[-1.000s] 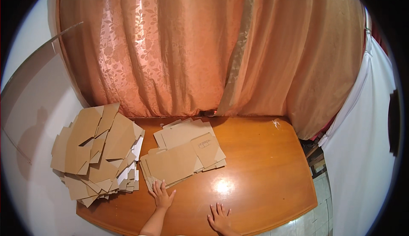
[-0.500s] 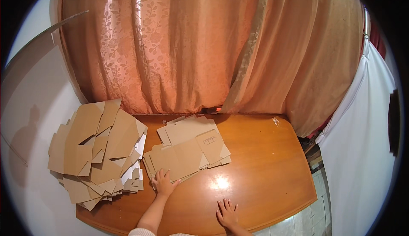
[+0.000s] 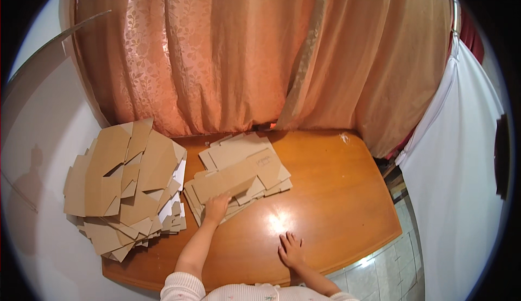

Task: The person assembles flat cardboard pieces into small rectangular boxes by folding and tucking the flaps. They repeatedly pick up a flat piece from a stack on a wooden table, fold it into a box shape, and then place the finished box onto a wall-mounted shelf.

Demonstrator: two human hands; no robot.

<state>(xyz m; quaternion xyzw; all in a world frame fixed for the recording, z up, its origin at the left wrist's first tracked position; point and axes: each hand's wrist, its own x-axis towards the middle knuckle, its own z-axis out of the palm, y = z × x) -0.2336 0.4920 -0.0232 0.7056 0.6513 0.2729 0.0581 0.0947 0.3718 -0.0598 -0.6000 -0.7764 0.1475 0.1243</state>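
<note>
Here, left hand (image 3: 216,207) flat on brown cardboard stack (image 3: 239,176); right hand (image 3: 291,249) spread wide on wooden table (image 3: 336,192).

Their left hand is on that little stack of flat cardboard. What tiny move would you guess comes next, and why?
Probably closing the fingers to lift or slide the top sheet free. The left hand lies flat on the near edge of the small stack of flat cardboard blanks without gripping any sheet, while the right hand rests open on the bare wooden table, as if bracing.
</note>
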